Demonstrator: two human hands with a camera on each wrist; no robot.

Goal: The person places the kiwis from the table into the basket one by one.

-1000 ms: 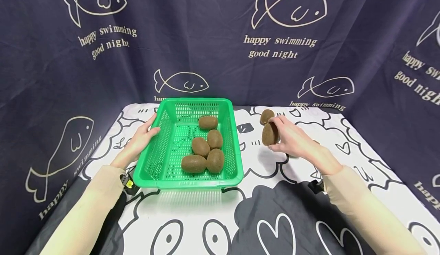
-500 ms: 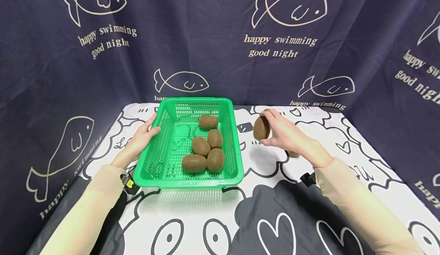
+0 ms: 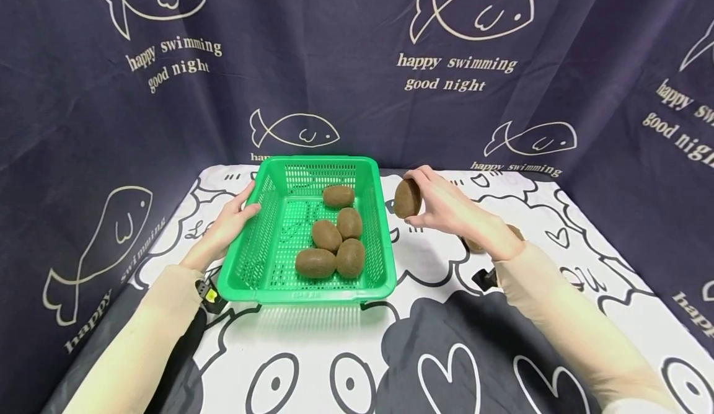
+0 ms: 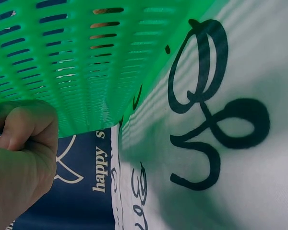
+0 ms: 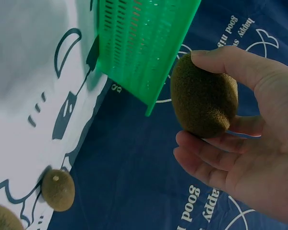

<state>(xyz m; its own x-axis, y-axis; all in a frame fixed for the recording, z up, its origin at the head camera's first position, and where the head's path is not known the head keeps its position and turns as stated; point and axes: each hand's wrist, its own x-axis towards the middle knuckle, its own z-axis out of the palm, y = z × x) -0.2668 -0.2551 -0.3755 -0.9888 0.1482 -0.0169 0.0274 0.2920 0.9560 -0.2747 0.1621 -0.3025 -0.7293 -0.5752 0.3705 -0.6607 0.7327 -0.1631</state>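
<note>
My right hand (image 3: pixel 449 206) pinches a brown fuzzy kiwi (image 3: pixel 408 199) between thumb and fingers, raised off the table just right of the green basket. In the right wrist view the kiwi (image 5: pixel 204 96) is held at its ends, near the basket's side wall. My left hand (image 3: pixel 225 225) grips the left rim of the green basket (image 3: pixel 312 296). In the left wrist view the curled left hand (image 4: pixel 26 139) sits at the slotted basket wall (image 4: pixel 77 72). Several kiwis (image 3: pixel 315 263) lie inside the basket, mostly toward its right side.
Partly behind the right forearm, kiwis (image 3: pixel 474 245) lie on the patterned tablecloth (image 3: pixel 312 346). Two loose kiwis (image 5: pixel 58 190) show at the lower left in the right wrist view. A dark blue curtain (image 3: pixel 357 73) with fish drawings hangs behind the table.
My right hand has carried the kiwi left and a little upward, away from the loose kiwis and toward the basket. The left hand and basket have stayed in place.
</note>
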